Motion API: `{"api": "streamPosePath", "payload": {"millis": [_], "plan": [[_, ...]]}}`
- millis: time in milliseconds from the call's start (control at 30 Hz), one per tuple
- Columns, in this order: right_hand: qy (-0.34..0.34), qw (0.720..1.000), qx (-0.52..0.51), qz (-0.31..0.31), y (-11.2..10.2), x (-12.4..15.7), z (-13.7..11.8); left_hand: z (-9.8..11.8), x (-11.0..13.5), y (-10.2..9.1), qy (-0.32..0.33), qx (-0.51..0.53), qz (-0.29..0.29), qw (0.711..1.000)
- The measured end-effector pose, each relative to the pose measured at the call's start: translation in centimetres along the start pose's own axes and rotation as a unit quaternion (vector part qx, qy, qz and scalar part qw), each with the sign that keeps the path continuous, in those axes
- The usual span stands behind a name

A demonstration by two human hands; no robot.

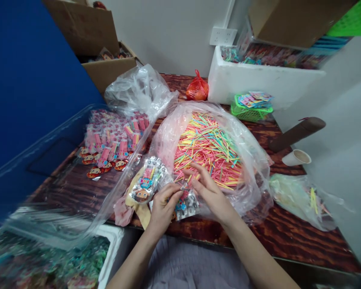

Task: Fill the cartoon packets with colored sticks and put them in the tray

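My left hand (162,204) is closed on a small clear printed packet (186,204) at the near table edge. My right hand (206,186) touches the top of the same packet, thumb and forefinger pinched at its opening, other fingers stretched over the sticks. Just beyond lies a big clear plastic bag (252,160) holding a heap of thin coloured sticks (207,146) in pink, yellow, green and orange. A filled packet with a cartoon face (146,180) lies left of my left hand on a yellowish cloth (138,208).
A pile of filled pink packets (111,140) lies in a clear bag at left. Behind stand a white foam box (258,80), green basket of cards (252,106), red bag (197,89), cardboard boxes (108,68). A paper cup (296,157), brown tube (295,133) and another bag (301,198) sit right.
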State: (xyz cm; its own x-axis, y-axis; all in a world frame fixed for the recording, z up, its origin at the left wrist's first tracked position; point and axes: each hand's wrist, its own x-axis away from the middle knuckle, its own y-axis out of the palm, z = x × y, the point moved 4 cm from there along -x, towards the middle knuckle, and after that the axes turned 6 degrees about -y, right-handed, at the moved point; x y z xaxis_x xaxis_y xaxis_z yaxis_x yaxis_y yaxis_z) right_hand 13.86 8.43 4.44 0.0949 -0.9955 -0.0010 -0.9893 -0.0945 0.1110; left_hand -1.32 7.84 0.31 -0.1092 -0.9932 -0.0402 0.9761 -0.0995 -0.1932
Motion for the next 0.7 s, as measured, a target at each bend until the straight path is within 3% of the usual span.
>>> {"api": "streamPosePath", "payload": {"millis": [133,267,367,467,567,700], "plan": [[-0.083,0.991,0.086,0.051,0.3,0.7,-0.9,0.0,0.3,-0.5,-0.016,0.039,0.035,0.998],[-0.148,0.971,0.186,0.006,2.3,1.3,-1.0,-0.1,0.8,-1.2,-0.051,0.083,0.033,0.995],[-0.148,0.973,0.177,-0.021,3.9,1.9,-0.9,-0.4,1.2,-3.0,-0.08,0.09,0.027,0.992],[-0.116,0.986,0.121,-0.005,4.3,2.5,-0.2,-0.9,1.0,-6.1,-0.095,0.062,0.071,0.991],[-0.101,0.98,0.172,0.013,3.0,2.5,1.7,-1.3,0.0,-8.6,-0.083,0.01,0.126,0.989],[-0.09,0.932,0.332,0.111,-2.0,1.1,5.1,-2.1,-2.4,-8.7,-0.01,-0.173,0.16,0.972]]}}
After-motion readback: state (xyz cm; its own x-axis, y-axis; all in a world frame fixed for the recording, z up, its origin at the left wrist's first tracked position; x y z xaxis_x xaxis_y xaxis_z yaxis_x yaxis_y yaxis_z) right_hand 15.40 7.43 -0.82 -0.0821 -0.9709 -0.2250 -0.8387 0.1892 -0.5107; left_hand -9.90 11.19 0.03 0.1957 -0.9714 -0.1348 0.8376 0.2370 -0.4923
